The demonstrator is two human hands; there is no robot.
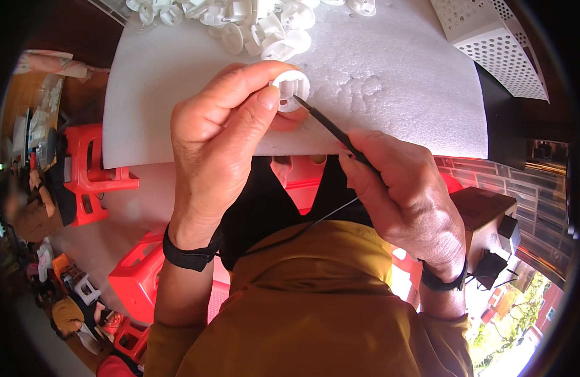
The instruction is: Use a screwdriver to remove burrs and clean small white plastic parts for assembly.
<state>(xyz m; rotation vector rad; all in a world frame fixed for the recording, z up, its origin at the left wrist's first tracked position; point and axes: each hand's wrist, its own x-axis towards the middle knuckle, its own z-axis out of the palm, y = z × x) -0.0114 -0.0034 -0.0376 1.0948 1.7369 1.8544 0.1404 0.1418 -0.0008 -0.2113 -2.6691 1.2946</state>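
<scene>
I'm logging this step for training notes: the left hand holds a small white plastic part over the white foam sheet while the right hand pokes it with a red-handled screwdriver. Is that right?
Not quite. The head view shows the right hand holding a thin black pointed tool, not a red-handled screwdriver. The rest stands: the left hand holds the small white plastic part over the white foam sheet.

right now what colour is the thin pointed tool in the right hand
Black, clearest in the head view: the thin pointed tool in the right hand.

Lighting: bright, even daylight on my white foam sheet (390, 81), nearly washed out. Glare: blown-out patch lower right. Shadows: soft, beneath my hands. Focus: centre sharp. Edges: fisheye bending, black vignette, blurred left rim.
</scene>
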